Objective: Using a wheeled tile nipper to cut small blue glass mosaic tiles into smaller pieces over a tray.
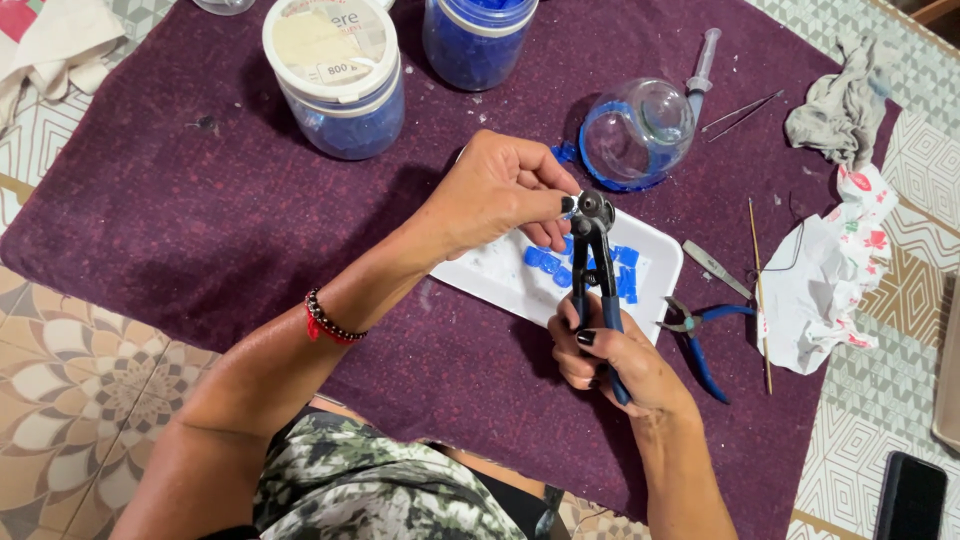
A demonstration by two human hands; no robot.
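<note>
My right hand (pixel 612 352) grips the dark blue handles of a pair of wheeled nippers (pixel 592 270), held upright over a white tray (pixel 490 275). The nippers' round jaws sit at the top. My left hand (pixel 500 190) pinches a small piece (pixel 568 204) at those jaws; the piece is mostly hidden by my fingertips. Several blue tile pieces (pixel 625 272) lie in the tray below the tool. A beaded bracelet with a red thread circles my left wrist.
A purple cloth (pixel 200 230) covers the tiled table. At the back stand two tubs of blue pieces (pixel 340 80) and an overturned glass jar (pixel 637 130) beside a syringe. Blue pliers (pixel 700 335), tweezers, a thin stick, crumpled paper (pixel 830 270), a rag and a black phone (pixel 910 495) lie at right.
</note>
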